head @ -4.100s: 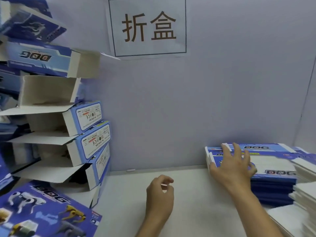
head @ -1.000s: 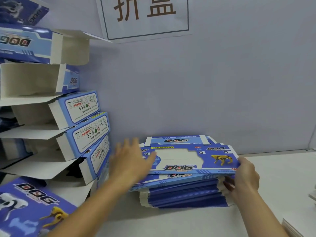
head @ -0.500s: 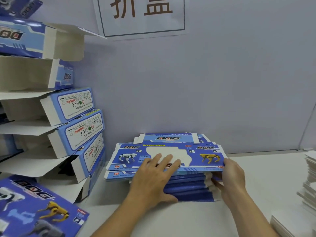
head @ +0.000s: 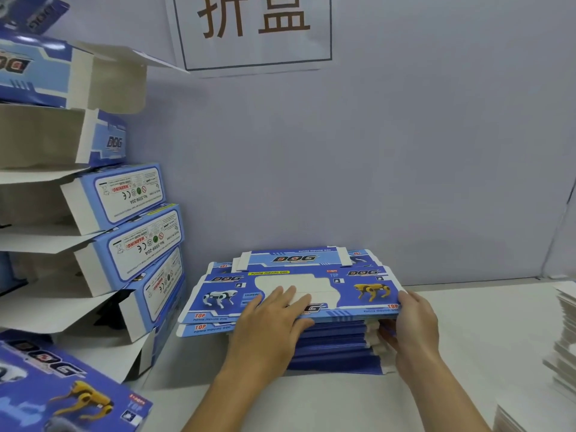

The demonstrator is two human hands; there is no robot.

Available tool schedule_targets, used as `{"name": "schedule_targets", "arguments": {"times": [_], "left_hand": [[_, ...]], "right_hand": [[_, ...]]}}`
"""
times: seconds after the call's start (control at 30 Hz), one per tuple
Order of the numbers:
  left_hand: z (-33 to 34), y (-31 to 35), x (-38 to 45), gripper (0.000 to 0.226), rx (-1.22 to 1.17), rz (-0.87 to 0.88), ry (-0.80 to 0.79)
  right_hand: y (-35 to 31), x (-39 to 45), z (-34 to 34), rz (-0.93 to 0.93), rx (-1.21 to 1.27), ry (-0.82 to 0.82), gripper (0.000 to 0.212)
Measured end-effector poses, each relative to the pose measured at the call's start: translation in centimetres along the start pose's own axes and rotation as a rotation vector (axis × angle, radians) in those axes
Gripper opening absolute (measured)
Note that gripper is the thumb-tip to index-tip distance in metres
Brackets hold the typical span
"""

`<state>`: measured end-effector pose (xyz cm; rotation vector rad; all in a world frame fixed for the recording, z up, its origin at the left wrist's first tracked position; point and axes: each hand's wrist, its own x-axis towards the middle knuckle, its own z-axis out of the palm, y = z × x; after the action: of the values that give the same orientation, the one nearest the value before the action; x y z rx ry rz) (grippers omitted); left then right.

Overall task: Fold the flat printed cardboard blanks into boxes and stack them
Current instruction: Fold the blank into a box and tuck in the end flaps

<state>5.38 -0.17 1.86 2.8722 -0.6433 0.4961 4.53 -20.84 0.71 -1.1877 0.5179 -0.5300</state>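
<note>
From the head view, the pile of flat blanks [head: 311, 335] sits on the white table [head: 467, 338] by the wall. The left hand [head: 271, 325] lies flat on the top blank [head: 358, 294], fingers straight; the right hand [head: 411, 328] grips the pile's right edge, fingers curled under.

Pile of flat blue printed cardboard blanks [head: 336, 347] sits mid white bench [head: 486, 332], close to grey wall w/ white paper sign [head: 254, 32]. Left hand [head: 271, 325] lies flat on top blank [head: 293, 291], fingers [head: 288, 296] straight. Right hand [head: 414, 322] grips pile's right edge, thumb on top. Folded blue boxes [head: 93, 219] stacked at left, open ends showing. White sheet stacks [head: 561, 347] at right edge.
</note>
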Motion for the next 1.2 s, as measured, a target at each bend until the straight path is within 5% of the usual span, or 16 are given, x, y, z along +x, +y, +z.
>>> {"name": "schedule_targets", "arguments": {"times": [0.23, 0.47, 0.6, 0.8, 0.87, 0.93, 1.0, 1.07, 1.13, 1.2], "left_hand": [[-2.0, 1.4, 0.2, 0.049, -0.131, -0.094, -0.096], [-1.9, 2.6, -1.3, 0.036, -0.192, -0.165, 0.026], [-2.3, 1.4, -1.6, 0.035, -0.292, -0.138, 0.264], [-4.9, 0.9, -2.0, 0.031, -0.452, -0.069, 0.85], [-6.4, 1.0, -2.0, 0.032, -0.44, -0.083, 0.963], [-8.0, 1.3, -2.2, 0.033, -0.499, -0.087, 1.016], [-9.1, 2.2, -2.2, 0.028, -0.637, -0.048, 0.94], [-9.7, 3.2, -2.0, 0.024, -0.798, 0.044, 0.678], [-10.0, 4.2, -2.2, 0.027, -0.918, 0.17, 0.373], [-9.7, 4.3, -2.5, 0.028, -0.952, 0.212, 0.225]], "right_hand": [[0.1, -0.4, 0.0, 0.004, -0.052, 0.01, 0.024], [-1.3, -2.2, 0.1, 0.045, 0.103, -0.027, 0.03], [-2.1, -3.1, 0.3, -0.066, 0.156, 0.011, 0.032], [-3.0, -5.4, 1.3, -0.597, -0.335, 0.197, 0.043], [-4.1, -6.7, 2.3, -0.737, -0.3, 0.078, 0.031], [-5.6, -8.2, 3.4, -0.706, -0.222, -0.301, 0.024], [-6.8, -9.6, 4.5, -0.482, -0.062, -0.756, 0.041], [-7.3, -10.1, 5.3, -0.322, 0.132, -0.961, 0.049], [-7.1, -9.7, 5.6, -0.355, 0.224, -0.85, 0.017], [-7.1, -8.8, 5.2, -0.482, 0.112, -0.516, 0.019]]}}
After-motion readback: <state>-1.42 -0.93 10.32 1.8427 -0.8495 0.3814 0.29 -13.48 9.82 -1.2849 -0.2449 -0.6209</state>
